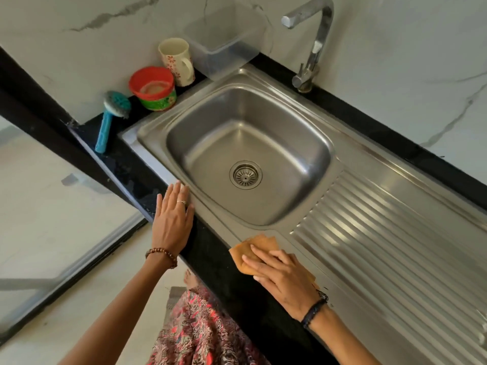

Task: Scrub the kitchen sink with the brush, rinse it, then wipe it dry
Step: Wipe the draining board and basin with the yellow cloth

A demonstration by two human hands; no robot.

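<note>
The steel sink [210,127] fills the middle of the view, its basin bare with a round drain [245,175]. A folded orange cloth [250,248] lies on the sink's front rim, and my right hand [284,277] presses flat on it. Resting flat on the black counter edge at the sink's left front corner is my left hand [172,219], fingers together, holding nothing. The blue brush [110,117] lies on the counter left of the sink, bristle head toward the wall, away from both hands.
A chrome tap [313,40] stands behind the basin. A red-rimmed tub [152,88], a flowered mug [176,61] and a clear plastic box [224,40] line the back wall. The ribbed drainboard [382,233] stretches right. The floor lies below on the left.
</note>
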